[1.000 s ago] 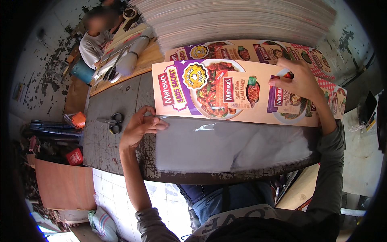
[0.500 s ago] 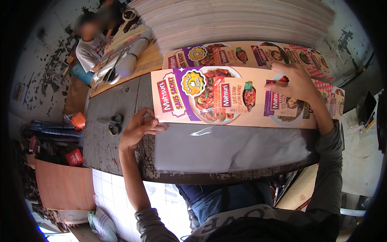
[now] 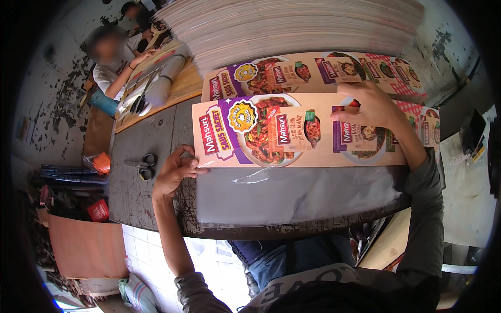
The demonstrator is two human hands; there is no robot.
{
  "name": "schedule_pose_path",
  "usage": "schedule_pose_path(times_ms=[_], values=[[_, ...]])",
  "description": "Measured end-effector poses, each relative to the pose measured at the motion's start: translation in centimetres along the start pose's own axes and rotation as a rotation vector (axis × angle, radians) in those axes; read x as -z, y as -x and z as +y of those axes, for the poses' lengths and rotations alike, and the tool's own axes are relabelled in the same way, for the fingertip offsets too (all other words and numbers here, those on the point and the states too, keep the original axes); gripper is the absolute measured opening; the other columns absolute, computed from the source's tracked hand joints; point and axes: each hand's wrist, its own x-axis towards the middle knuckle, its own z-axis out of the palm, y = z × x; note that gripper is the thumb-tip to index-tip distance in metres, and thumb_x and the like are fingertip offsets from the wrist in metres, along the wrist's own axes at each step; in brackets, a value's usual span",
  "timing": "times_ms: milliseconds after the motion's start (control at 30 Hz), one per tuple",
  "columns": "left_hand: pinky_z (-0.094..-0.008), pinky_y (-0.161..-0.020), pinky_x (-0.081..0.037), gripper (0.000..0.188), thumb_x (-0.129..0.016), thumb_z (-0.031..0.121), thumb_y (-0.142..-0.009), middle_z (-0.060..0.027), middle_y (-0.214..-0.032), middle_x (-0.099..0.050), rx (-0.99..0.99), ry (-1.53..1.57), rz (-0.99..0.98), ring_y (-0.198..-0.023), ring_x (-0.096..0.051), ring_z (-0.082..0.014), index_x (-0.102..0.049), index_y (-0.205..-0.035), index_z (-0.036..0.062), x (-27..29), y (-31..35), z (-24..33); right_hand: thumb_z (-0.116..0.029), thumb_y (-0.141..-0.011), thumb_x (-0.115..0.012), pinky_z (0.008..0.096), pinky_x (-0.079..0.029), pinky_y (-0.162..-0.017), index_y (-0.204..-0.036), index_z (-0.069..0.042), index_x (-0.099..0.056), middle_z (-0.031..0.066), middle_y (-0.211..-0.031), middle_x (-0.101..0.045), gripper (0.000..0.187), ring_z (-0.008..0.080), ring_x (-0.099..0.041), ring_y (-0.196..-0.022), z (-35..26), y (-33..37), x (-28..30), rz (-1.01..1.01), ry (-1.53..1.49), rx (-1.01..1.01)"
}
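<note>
A long printed cardboard strip (image 3: 318,156), peach with purple and food pictures, lies crosswise in front of me. My right hand (image 3: 368,107) grips it near its far edge, thumb on the printed face; some fingertips are hidden. At the strip's near left corner, my left hand (image 3: 180,169) has its thumb and fingers closed on the edge of a clear plastic film (image 3: 297,193). The film lies flat on the dark table (image 3: 141,201), between the strip and my body. Whether the strip's near edge is inside the film or over it, I cannot tell.
Matching strips (image 3: 305,65) lie just beyond, before a tall stack of cardboard (image 3: 297,26). Black-handled scissors (image 3: 143,164) rest at the table's left. A person (image 3: 112,65) sits far left beside a wooden board (image 3: 182,83) holding a plastic roll (image 3: 159,86).
The printed strip has slid slightly towards me over the film, my right hand moving with it. The view has shifted a little. The person at far left has an arm stretched over the board.
</note>
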Motion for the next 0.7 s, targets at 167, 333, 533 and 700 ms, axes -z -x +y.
schedule_pose_path(times_ms=[167,333,533,700], values=[[-0.0199,-0.058,-0.047,0.027,-0.062,0.015,-0.078,-0.0098,-0.078,-0.063,-0.025,0.044,0.006,-0.068,-0.062,-0.0148,-0.043,-0.095,0.0034,0.6,0.0,-0.6,-0.038,-0.071,-0.064,0.0362,-0.040,-0.054,-0.069,-0.001,-0.047,0.0150,-0.060,-0.052,0.041,0.0302,-0.052,-0.059,0.4,0.1,-0.5,-0.083,-0.041,-0.050],[-0.0201,-0.059,-0.047,0.025,-0.060,0.011,-0.079,-0.0094,-0.075,-0.062,-0.068,0.135,-0.012,-0.064,-0.060,-0.0121,-0.043,-0.095,0.0038,0.3,-0.2,-0.5,-0.038,-0.072,-0.064,0.0353,-0.040,-0.050,-0.069,-0.001,-0.049,0.0135,-0.052,-0.051,0.039,0.0286,-0.051,-0.050,0.7,0.5,-1.0,-0.094,-0.073,-0.012],[-0.0204,-0.060,-0.047,0.024,-0.059,0.010,-0.079,-0.0090,-0.076,-0.062,-0.083,0.168,0.015,-0.065,-0.060,-0.0117,-0.043,-0.095,0.0045,0.4,-0.4,-0.6,-0.032,-0.074,-0.064,0.0326,-0.038,-0.049,-0.069,-0.002,-0.049,0.0126,-0.053,-0.050,0.034,0.0253,-0.050,-0.049,0.1,1.0,-1.8,-0.263,-0.108,-0.011],[-0.0207,-0.060,-0.047,0.021,-0.057,0.008,-0.080,-0.0083,-0.076,-0.062,-0.071,0.060,0.038,-0.066,-0.060,-0.0117,-0.043,-0.095,0.0039,0.5,-0.5,-0.2,-0.031,-0.076,-0.061,0.0326,-0.040,-0.054,-0.084,-0.002,-0.052,0.0105,-0.065,-0.051,0.032,0.0231,-0.053,-0.060,-0.1,1.2,-1.0,-0.231,-0.018,-0.033]])
